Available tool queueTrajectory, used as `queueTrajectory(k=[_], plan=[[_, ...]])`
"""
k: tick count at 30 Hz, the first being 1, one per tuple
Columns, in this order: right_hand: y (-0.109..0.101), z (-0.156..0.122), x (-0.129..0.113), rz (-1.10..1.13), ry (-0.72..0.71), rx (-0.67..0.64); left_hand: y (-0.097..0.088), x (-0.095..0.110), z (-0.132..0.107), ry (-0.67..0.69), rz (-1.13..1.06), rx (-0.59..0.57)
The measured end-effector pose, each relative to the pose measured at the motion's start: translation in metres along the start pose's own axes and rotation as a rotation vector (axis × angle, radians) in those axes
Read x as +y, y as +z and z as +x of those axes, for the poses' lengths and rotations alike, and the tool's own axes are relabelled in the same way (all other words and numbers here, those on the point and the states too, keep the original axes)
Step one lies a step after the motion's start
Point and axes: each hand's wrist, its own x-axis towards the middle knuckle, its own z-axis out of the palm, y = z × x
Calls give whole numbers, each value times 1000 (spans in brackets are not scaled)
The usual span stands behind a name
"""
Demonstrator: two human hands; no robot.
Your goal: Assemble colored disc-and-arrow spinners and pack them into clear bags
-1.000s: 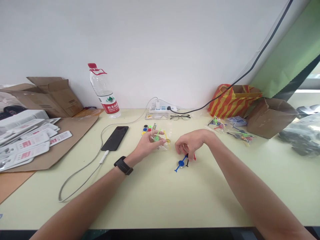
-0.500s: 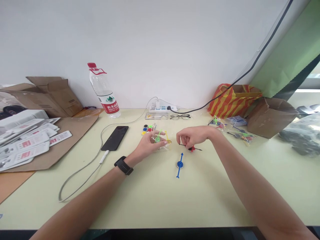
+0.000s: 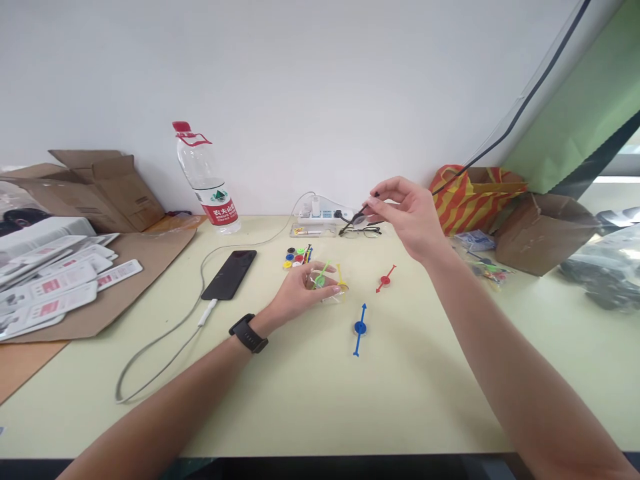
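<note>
1. Nearest on the pale desk (image 3: 300,407) lies the blue arrow spinner (image 3: 360,328). It is flat, with its arrow tip pointing away from the person.
2. A black watch (image 3: 249,333) is on the left wrist. The white charging cable (image 3: 145,347) makes a big loop to the left of that arm and plugs into the black phone (image 3: 230,275).
3. The left hand (image 3: 303,291) is curled, with its thumb and fingers closed on a clear plastic bag (image 3: 330,298). A green arrow spinner (image 3: 320,281) and a yellow arrow spinner (image 3: 343,286) show there. The bag is hard to see, so I can't tell if the yellow one is all the way inside.
4. The red arrow spinner (image 3: 385,281) lies flat on the desk, past the blue one and a bit to the right.
5. Just past the left hand sit small round pieces (image 3: 291,257) in many colors, with thin arrow sticks (image 3: 307,253) beside them.
6. The right hand (image 3: 413,217) is up in the air, pinching a black arrow spinner (image 3: 357,218) by one end. The spinner hangs at a slant, in front of the eyeglasses (image 3: 373,233).
7. By the wall are the white power strip (image 3: 325,215), the big water bottle (image 3: 207,180) with a red cap, and the red and yellow striped bag (image 3: 453,197).
</note>
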Motion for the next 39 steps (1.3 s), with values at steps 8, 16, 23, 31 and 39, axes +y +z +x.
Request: queueTrajectory(k=[8, 16, 23, 31, 39], plan=[[25, -14, -9, -380, -148, -103, 2, 5, -1, 13, -15, -18], [29, -19, -10, -488, -134, -259, 3, -3, 0, -17, -44, -7], [23, -19, -18, -530, -193, -190, 3, -2, 0, -7, -38, -7], [22, -18, -19, -516, -89, -249, 4, -4, 0, -2, -55, -1], [28, -19, -11, -536, -7, -459, 2, -6, 0, 40, -51, -67]])
